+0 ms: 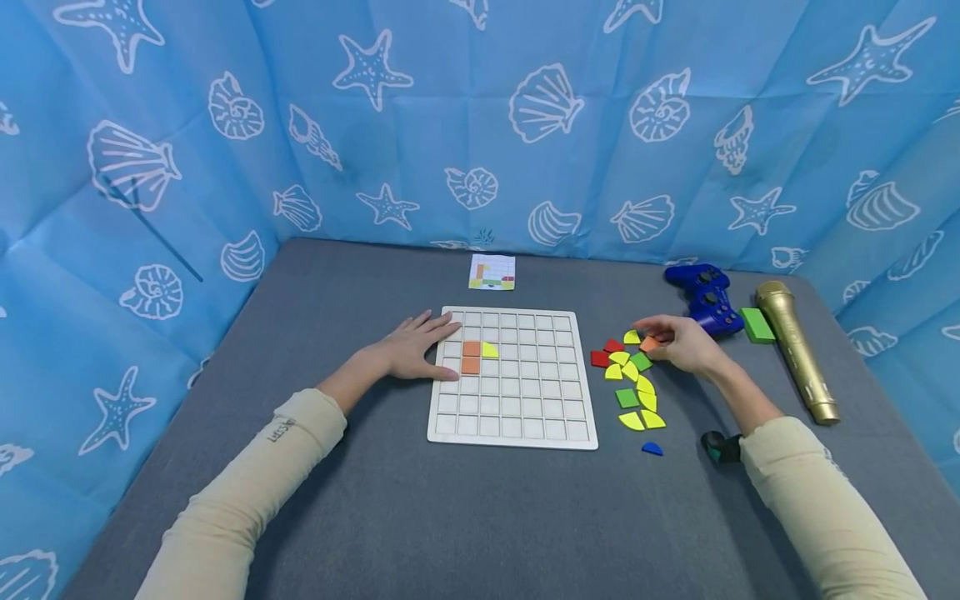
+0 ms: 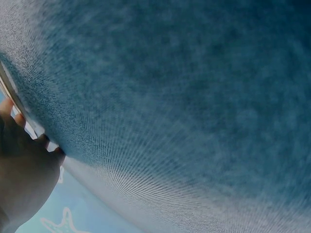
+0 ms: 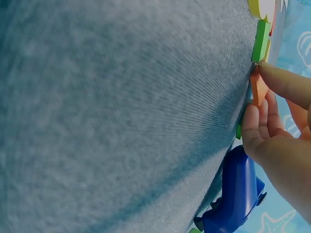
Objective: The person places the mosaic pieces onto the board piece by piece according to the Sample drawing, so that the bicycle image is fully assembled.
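Observation:
A white square grid board (image 1: 512, 425) lies mid-table. In its upper left cells are two orange square tiles (image 1: 470, 366) and one yellow quarter-round tile (image 1: 489, 350). My left hand (image 1: 411, 346) rests with spread fingers on the board's left edge; in the left wrist view this hand (image 2: 29, 170) shows only at the lower left. My right hand (image 1: 686, 343) pinches an orange tile (image 3: 259, 88) between thumb and fingers, beside the loose tiles. These are yellow quarter-rounds (image 1: 647, 401), green squares (image 1: 627, 398), red pieces (image 1: 600, 358) and a blue rounded piece (image 1: 652, 448).
A small pattern card (image 1: 492, 272) lies behind the board. At the right are a blue game controller (image 1: 705, 296), a green block (image 1: 757, 326) and a gold microphone (image 1: 798, 354). A small dark object (image 1: 720, 447) lies by the right sleeve. Blue shell-print cloth surrounds the grey table (image 1: 360, 517).

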`<state>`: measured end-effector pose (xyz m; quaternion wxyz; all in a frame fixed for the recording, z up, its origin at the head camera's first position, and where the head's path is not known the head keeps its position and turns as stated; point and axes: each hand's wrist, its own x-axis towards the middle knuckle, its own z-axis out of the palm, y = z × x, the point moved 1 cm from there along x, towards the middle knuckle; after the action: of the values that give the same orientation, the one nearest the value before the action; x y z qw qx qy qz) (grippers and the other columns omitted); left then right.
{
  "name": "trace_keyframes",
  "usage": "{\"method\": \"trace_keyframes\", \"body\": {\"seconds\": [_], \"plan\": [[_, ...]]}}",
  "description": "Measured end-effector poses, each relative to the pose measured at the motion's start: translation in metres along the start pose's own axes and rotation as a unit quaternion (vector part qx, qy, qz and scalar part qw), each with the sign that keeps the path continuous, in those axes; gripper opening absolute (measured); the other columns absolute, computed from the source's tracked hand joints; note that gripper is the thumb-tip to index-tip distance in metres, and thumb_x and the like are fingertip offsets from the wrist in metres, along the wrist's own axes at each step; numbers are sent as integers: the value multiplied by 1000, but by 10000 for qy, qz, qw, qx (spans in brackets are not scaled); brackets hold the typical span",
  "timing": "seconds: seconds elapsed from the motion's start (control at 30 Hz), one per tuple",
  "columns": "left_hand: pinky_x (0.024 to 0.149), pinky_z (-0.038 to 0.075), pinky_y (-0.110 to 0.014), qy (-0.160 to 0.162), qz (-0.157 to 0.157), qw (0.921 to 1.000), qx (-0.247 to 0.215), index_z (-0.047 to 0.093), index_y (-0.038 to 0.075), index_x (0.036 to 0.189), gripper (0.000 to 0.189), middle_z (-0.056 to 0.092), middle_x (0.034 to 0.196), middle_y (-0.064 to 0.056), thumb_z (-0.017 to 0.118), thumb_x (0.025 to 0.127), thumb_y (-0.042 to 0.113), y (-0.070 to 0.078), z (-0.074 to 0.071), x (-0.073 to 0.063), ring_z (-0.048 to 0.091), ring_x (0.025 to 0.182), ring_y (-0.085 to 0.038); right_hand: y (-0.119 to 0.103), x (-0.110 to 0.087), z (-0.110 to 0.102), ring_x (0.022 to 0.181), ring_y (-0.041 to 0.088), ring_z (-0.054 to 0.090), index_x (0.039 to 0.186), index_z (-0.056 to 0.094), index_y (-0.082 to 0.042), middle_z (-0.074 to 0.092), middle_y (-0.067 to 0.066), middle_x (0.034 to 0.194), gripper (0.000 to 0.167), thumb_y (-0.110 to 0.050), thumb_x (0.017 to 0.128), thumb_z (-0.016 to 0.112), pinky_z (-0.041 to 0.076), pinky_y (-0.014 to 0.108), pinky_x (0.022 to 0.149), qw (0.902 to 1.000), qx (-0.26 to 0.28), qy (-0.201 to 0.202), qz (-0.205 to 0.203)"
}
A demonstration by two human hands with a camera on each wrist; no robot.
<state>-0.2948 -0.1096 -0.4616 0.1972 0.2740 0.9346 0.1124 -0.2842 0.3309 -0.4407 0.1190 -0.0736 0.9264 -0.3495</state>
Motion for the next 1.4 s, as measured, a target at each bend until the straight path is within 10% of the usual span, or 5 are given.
{"method": "trace_keyframes", "body": {"seconds": [0.33, 0.73, 1.4], "plan": [[114, 0, -50, -24, 44, 10000, -4, 12, 26, 155, 94, 3, 160, 1, 56, 83, 68, -1, 0, 0, -5, 144, -28, 4, -4, -6, 86, 27, 53, 124, 59, 4, 59, 21, 108, 37, -17, 94, 63, 45, 32, 66, 9993, -259, -63, 252], [114, 1, -50, 2, 37, 10000, -26, 13, 25, 155, 94, 4, 160, 1, 56, 83, 68, 0, -1, 0, -4, 144, -29, -4, -10, -16, 88, 9, 65, 129, 54, 5, 67, 11, 111, 56, -34, 91, 66, 54, 31, 79, 9864, 1242, -144, 1065], [113, 1, -51, 20, 72, 9999, -117, 14, 23, 155, 94, 5, 160, -1, 58, 84, 66, 2, -2, -3, -3, 144, -30, -48, -8, 23, 92, 15, 65, 135, 45, 11, 62, 17, 112, 47, -12, 96, 59, 52, 35, 85, 9588, 2468, -865, 1107]]}}
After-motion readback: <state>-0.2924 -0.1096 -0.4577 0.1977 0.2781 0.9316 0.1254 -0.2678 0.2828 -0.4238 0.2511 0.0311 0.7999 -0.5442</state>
